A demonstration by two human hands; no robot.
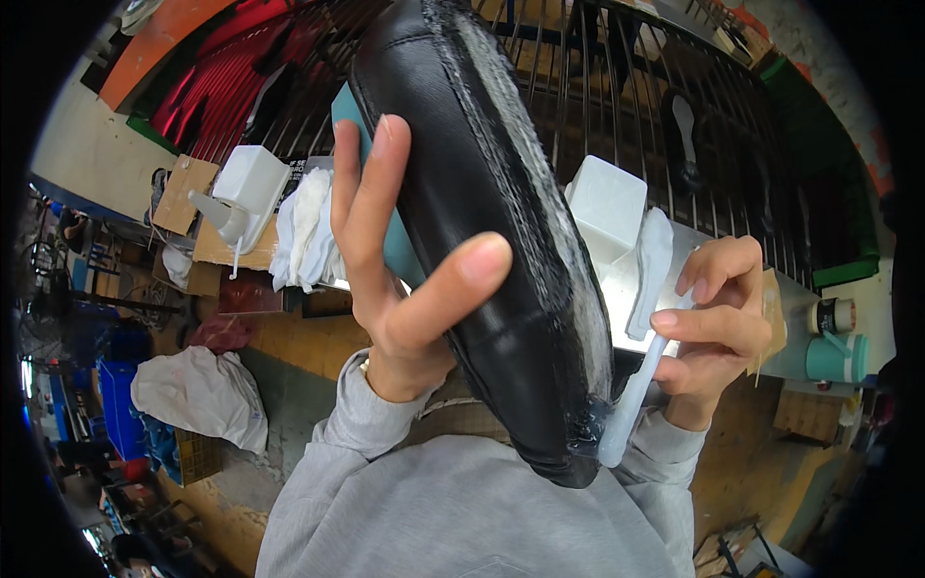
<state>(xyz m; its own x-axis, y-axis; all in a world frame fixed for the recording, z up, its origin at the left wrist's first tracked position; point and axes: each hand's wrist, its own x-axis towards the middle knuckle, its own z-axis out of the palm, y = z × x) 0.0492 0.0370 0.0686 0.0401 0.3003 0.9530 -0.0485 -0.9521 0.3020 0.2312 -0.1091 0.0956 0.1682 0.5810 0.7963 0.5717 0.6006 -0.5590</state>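
Note:
A black leather shoe upper [462,193], stretched over a teal last [397,246], stands tilted in front of me. Its bottom edge is turned toward the right and carries a rough, whitish strip. My left hand [395,279] holds it from the left, thumb across the leather and two fingers raised along the last; the remaining fingers are hidden. Between the thumb and fingers of my right hand [718,318] is a whitish, glue-coated brush [636,405]. Its lower end meets the shoe's wet-looking edge near the narrow low end.
Behind the shoe runs a metal bar rack [540,39] with dark soles on it. A white box-shaped container [607,207] stands near my right hand, another white container [252,188] at left beside white cloth gloves [306,231]. A teal jug [836,358] is far right.

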